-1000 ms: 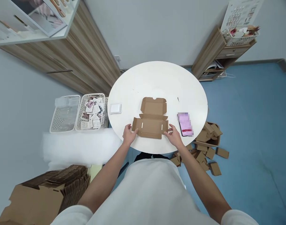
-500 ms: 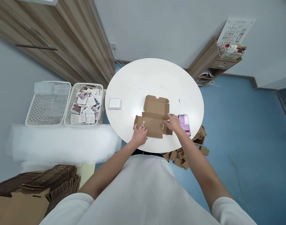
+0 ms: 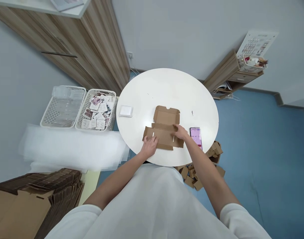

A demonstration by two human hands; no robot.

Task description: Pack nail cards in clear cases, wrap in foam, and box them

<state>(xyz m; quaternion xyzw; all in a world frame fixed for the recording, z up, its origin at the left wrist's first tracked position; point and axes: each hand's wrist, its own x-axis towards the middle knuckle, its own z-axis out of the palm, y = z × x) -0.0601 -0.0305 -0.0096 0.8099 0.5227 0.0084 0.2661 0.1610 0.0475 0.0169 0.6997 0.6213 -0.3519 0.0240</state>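
A flat, unfolded brown cardboard box blank (image 3: 164, 127) lies on the round white table (image 3: 166, 89) near its front edge. My left hand (image 3: 150, 147) rests on the blank's near left part, fingers spread flat. My right hand (image 3: 180, 132) presses on the right part, at the fold between the lid panel and the base, with its fingers laid on the card. A phone (image 3: 196, 136) with a lit screen lies just right of the blank.
A small white pad (image 3: 126, 111) lies at the table's left. Two white baskets (image 3: 78, 108) stand left of the table, one with printed cards, above foam sheets (image 3: 69, 147). Stacked flat cardboard (image 3: 34, 196) sits bottom left. Folded boxes (image 3: 206, 162) litter the blue floor right.
Both hands moved from the blank's outer side flaps inward onto its panels. The view shifted a little.
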